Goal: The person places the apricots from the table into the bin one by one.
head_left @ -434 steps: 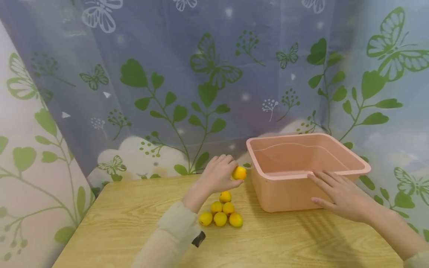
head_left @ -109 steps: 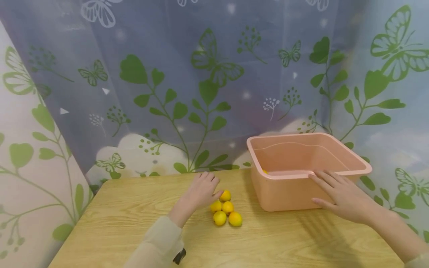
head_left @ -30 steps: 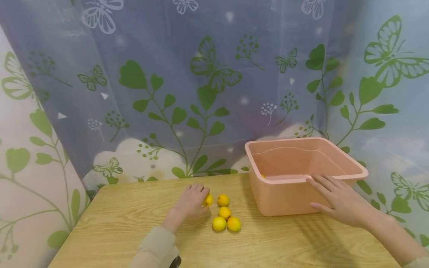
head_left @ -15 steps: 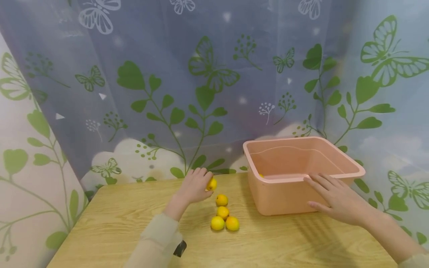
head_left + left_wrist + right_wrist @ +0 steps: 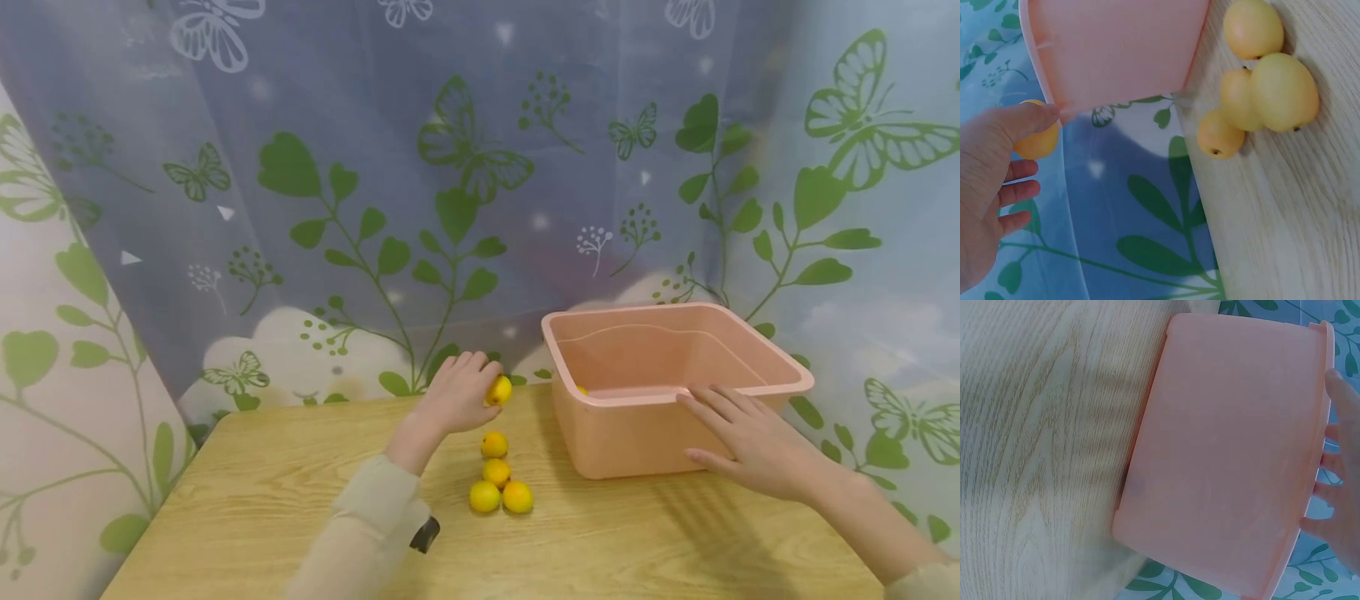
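Observation:
My left hand [image 5: 459,396] pinches a yellow-orange loquat [image 5: 499,390] between thumb and fingers, raised over the back of the table. In the left wrist view the thumb covers part of the held loquat [image 5: 1038,142], and the other fingers stretch out below it. Several more loquats [image 5: 496,472] lie on the table in front, close together. To the right stands a pink plastic basin [image 5: 645,442]; a sliver of yellow fruit [image 5: 582,390] shows inside behind its rim. My right hand [image 5: 757,442] rests with extended fingers on the basin's near rim, as the right wrist view also shows.
The wood-grain table [image 5: 262,500] ends at a curtain [image 5: 360,250] printed with leaves and butterflies, hanging behind and at both sides. The basin's near wall [image 5: 1229,444] stands upright on the table. A small black device [image 5: 425,534] sits at the left sleeve.
Over the last second the left hand has lifted one loquat off the table and carried it up and right toward the basin. The right hand has stayed on the rim.

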The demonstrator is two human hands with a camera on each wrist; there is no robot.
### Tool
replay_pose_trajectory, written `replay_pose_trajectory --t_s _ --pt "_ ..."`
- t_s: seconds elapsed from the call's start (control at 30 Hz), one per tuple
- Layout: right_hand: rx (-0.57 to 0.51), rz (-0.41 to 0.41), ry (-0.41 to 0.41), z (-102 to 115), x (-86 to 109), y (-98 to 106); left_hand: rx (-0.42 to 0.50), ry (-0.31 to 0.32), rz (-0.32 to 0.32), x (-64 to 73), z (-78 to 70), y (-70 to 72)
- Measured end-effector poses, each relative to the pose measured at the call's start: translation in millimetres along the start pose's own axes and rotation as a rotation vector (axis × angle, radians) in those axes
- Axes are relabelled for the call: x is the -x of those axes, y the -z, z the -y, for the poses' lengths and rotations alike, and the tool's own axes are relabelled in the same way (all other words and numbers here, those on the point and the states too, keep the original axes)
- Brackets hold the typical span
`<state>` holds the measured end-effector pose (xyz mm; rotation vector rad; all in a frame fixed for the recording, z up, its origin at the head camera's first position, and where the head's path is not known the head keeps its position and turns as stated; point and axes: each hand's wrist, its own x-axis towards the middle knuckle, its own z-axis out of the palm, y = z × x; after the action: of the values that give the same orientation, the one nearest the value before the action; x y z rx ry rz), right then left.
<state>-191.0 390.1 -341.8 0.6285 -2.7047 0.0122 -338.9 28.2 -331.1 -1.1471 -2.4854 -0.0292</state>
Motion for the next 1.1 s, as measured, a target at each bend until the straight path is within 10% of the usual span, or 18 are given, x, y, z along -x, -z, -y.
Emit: replay_pose_trajectory --t_s 0.63,1.1 --pt "0.018 -0.001 0.006 0.3 0.0 0.8 -0.085 -0.052 -0.064 -36.7 -33.3 20.4" --pt "0.008 0.021 -0.011 0.5 -0.1 1.6 -0.127 -0.041 0.000 -69.7 -67.9 34.5"
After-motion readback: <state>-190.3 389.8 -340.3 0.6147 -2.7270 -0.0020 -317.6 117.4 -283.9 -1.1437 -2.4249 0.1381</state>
